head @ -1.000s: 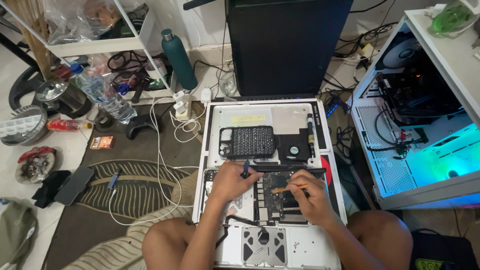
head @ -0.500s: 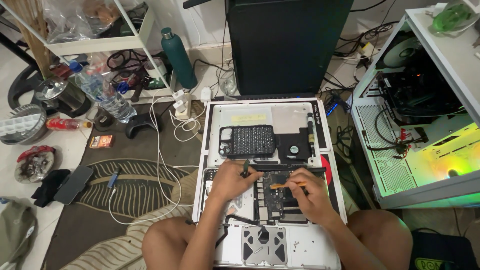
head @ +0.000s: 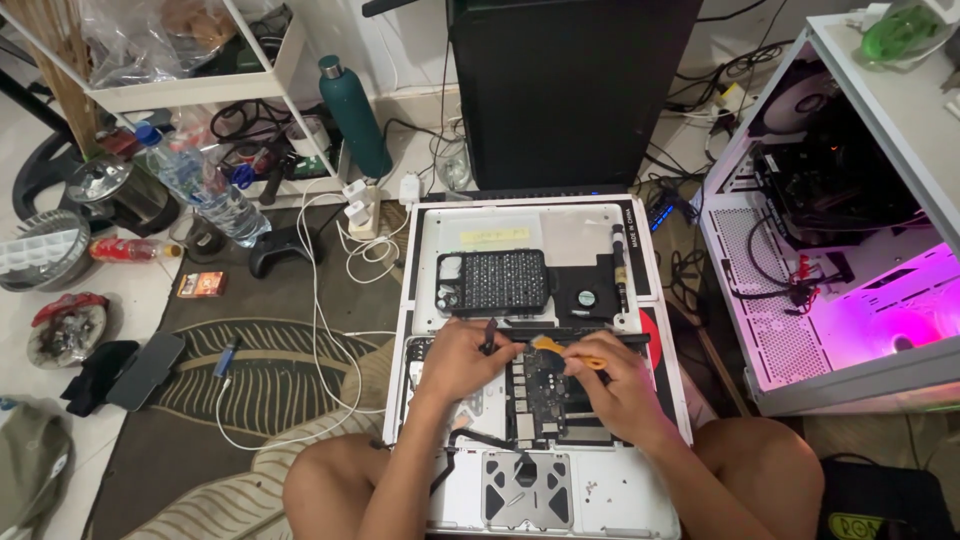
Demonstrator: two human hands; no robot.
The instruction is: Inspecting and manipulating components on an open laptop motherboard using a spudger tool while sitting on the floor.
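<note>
An opened silver laptop [head: 600,495] lies on my lap with its circuit board [head: 545,400] exposed. My left hand [head: 462,358] rests on the board's left side, its fingers closed on a small black tool [head: 489,334]. My right hand [head: 610,380] holds an orange pry tool [head: 565,352] whose tip points left toward the top of the board. Just beyond lie a black bit case [head: 497,282] and a small black fan [head: 586,296] on a white panel [head: 540,232].
A lit desktop computer case [head: 850,260] glows pink on the right. A dark monitor [head: 570,90] stands behind the panel. To the left are a green bottle [head: 352,115], chargers and white cables [head: 360,215], a plastic water bottle [head: 195,185], a phone [head: 145,368] and a shelf [head: 180,90].
Both hands stay over the board with only slight shifts. The computer case's light has changed from cyan through yellow-green to pink.
</note>
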